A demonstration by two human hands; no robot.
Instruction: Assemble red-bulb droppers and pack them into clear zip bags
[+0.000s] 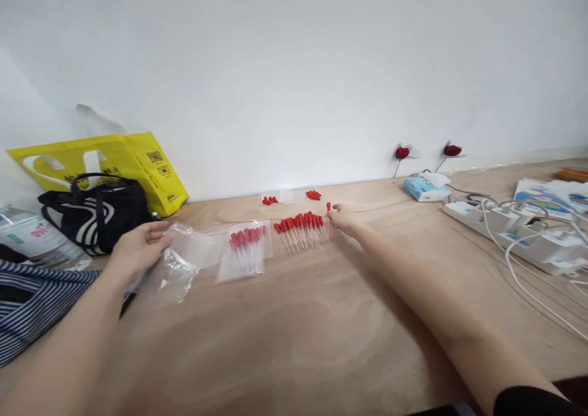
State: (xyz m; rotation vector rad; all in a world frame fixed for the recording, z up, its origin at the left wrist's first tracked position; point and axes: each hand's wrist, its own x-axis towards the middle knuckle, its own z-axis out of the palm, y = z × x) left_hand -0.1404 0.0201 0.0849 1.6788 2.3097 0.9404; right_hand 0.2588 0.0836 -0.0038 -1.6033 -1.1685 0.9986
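A clear plastic bag point(177, 269) hangs from the fingers of my left hand point(143, 244), left of the middle. My right hand point(342, 218) is closed at the right end of a row of red-topped droppers point(301, 229), with one red bulb point(328, 206) showing at its fingertips. Between my hands, a clear bag holding several red-topped droppers point(245, 250) lies flat on the wooden table point(294, 342). Near the wall are small clear bags with red bulbs, one group on the left point(270, 201) and one on the right point(313, 195).
At the left stand a yellow bag point(160, 171), a black bag point(98, 211) and a large clear bottle point(37, 238), with striped cloth point(32, 312) in front. To the right are a tissue pack point(425, 188), two red flowers, and power strips point(519, 235) with loose white cables.
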